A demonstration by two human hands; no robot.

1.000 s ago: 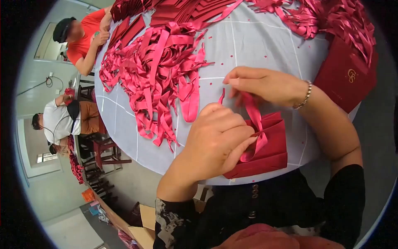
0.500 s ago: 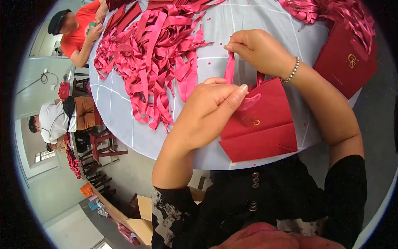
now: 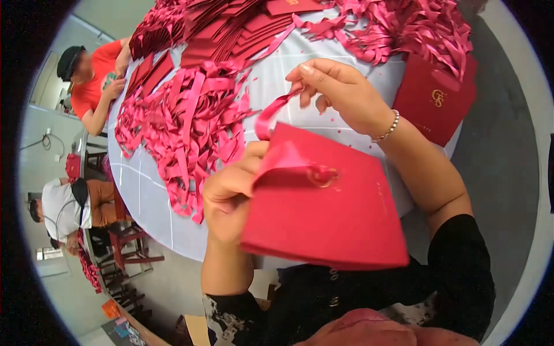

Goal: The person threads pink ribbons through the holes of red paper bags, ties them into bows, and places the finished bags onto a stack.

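Observation:
A red paper bag (image 3: 329, 213) with a gold emblem is held up over the table's near edge, its front towards the camera. My left hand (image 3: 231, 193) grips the bag's left side, its fingers partly behind it. Above the bag, my right hand (image 3: 340, 89), with a beaded bracelet on the wrist, pinches the end of a pink ribbon (image 3: 270, 118) between thumb and fingers. That ribbon runs down to the bag's top left corner. A second ribbon piece lies across the bag's front near the emblem.
A heap of pink ribbons (image 3: 184, 127) lies left on the white-covered table (image 3: 153, 213). Stacked red bags (image 3: 231, 34) are at the back. More ribbons (image 3: 398, 29) and a red bag (image 3: 433, 104) lie right. A person in red (image 3: 95, 81) sits at the far left; another person (image 3: 63, 202) is behind.
My left hand has let go of the ribbon area and now holds the bag's side. The bag is raised and turned. My right hand has drawn the ribbon up and left; the view has shifted.

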